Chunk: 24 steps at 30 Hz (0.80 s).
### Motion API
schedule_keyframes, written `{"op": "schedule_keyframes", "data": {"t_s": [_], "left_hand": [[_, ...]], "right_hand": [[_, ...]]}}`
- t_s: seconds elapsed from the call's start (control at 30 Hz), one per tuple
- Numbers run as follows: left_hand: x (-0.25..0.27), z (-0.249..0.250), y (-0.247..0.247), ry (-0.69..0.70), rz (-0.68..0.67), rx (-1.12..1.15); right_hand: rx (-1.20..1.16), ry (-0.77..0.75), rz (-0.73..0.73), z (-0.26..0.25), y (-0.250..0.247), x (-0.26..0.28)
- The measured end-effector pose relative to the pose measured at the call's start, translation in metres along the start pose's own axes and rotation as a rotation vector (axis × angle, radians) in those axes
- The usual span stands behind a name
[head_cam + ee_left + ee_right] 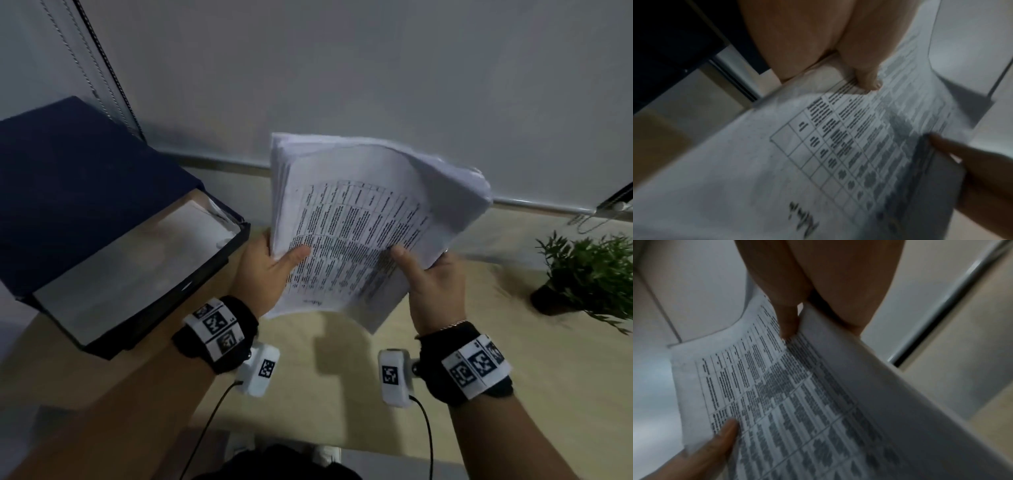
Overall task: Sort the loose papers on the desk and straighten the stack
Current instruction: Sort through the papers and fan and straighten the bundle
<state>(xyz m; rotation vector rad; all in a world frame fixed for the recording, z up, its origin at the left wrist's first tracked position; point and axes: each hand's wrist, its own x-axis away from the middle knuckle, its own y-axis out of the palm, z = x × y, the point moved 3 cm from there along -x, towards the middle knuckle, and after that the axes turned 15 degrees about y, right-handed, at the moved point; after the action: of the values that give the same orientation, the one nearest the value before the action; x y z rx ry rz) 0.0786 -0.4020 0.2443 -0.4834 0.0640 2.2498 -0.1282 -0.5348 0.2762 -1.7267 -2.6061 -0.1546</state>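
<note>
Paper stack (359,219) held above table (513,394), long axis tilted away toward the wall, top curling right. Left hand (270,270) and right hand (431,284) fingers clamp its near corners. Tray (102,329) left; plant (589,270) right.

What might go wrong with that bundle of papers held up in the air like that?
The stack of papers is gripped only near its lower end by the left hand and right hand, and its sheets are fanned and bent, so some may slip out. A swing rightwards might knock the potted plant.
</note>
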Motion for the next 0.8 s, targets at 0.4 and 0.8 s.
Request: {"op": "schedule_keyframes", "data": {"t_s": [0.4, 0.8], "left_hand": [[0.024, -0.016, -0.002, -0.037, 0.014, 0.063], [-0.019, 0.034, -0.003, 0.123, 0.347, 0.064]], "right_hand": [[0.137, 0.074, 0.089, 0.039, 0.014, 0.011], [-0.072, -0.063, 0.234, -0.010, 0.027, 0.008]]}}
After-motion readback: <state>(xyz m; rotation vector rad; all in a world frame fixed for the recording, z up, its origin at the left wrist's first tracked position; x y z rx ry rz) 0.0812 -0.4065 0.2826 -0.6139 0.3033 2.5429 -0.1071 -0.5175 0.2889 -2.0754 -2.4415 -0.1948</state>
